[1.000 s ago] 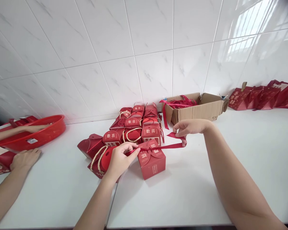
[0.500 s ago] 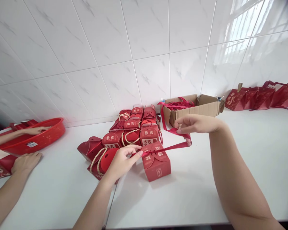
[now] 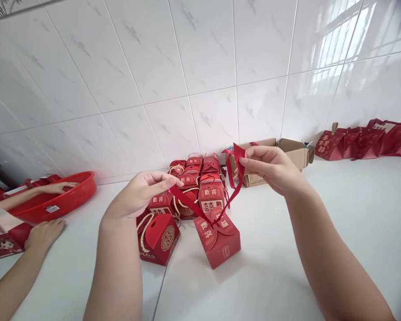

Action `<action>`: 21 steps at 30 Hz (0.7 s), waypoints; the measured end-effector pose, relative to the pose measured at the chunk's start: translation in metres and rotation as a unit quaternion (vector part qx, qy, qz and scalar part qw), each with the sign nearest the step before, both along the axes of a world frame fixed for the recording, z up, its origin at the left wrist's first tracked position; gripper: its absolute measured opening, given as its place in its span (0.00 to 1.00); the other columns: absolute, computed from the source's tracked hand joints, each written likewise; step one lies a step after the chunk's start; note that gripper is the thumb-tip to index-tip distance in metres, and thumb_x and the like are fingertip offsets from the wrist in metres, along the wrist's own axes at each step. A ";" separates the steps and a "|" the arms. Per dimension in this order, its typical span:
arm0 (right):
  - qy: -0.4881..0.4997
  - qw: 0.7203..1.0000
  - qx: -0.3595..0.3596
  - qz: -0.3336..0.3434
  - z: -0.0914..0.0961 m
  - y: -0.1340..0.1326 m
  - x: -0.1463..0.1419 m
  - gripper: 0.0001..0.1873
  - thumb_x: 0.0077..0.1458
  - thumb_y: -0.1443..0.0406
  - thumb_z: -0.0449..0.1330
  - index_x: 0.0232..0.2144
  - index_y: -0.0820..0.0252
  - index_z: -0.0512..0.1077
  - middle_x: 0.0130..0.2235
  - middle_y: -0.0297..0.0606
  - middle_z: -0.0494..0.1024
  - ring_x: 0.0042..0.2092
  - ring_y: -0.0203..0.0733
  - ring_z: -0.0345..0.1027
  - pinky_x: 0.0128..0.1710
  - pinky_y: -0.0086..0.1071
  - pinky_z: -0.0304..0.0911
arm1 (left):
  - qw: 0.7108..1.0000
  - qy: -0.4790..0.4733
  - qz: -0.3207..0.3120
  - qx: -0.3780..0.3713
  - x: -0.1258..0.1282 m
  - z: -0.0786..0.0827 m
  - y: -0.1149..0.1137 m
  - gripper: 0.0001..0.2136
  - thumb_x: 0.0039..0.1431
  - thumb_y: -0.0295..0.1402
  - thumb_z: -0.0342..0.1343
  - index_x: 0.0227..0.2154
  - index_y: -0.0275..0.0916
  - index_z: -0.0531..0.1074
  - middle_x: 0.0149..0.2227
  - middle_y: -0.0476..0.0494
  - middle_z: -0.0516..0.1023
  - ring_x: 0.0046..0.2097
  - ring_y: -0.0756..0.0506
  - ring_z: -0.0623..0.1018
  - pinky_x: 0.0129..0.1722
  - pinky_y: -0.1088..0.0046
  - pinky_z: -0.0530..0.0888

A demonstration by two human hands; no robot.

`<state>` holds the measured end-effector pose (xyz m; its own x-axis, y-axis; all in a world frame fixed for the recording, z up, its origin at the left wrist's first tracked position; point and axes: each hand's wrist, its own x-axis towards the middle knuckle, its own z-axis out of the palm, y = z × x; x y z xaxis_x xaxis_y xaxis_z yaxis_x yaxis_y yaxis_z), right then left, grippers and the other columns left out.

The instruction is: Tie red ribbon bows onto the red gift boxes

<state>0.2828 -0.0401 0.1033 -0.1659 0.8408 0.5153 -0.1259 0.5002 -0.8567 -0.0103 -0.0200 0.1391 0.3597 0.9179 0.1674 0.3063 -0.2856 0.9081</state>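
Note:
A small red gift box (image 3: pixel 218 243) with gold lettering stands on the white table, its curved flaps closed on top. A red ribbon (image 3: pixel 191 204) runs through the top of the box, and its two ends rise in a V. My left hand (image 3: pixel 143 191) pinches the left end above and left of the box. In my right hand (image 3: pixel 270 167) the other end is pinched between thumb and fingers, higher up and to the right. Close by on the left sits a red box with a rope handle (image 3: pixel 163 238), partly behind my left forearm.
Several red boxes (image 3: pixel 211 191) stand in rows behind. A cardboard box (image 3: pixel 294 156) is by the tiled wall, with red bags (image 3: pixel 334 145) farther right. At left, another person's hands (image 3: pixel 45 234) are at a red basin (image 3: pixel 76 198) and a printed box (image 3: pixel 6 243).
Both my hands have risen with the ribbon ends, turning the ribbon from a nearly flat line into a V. The gift box has tilted slightly, and the view has shifted.

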 end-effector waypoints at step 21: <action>0.060 0.973 0.104 -0.196 0.002 -0.020 -0.032 0.02 0.51 0.65 0.65 0.29 0.55 0.78 0.31 0.35 0.80 0.35 0.41 0.74 0.32 0.34 0.70 | 0.925 -0.335 0.073 0.162 0.094 -0.019 -0.007 0.17 0.43 0.34 0.68 0.38 0.39 0.74 0.31 0.46 0.81 0.34 0.47 0.80 0.36 0.71 0.78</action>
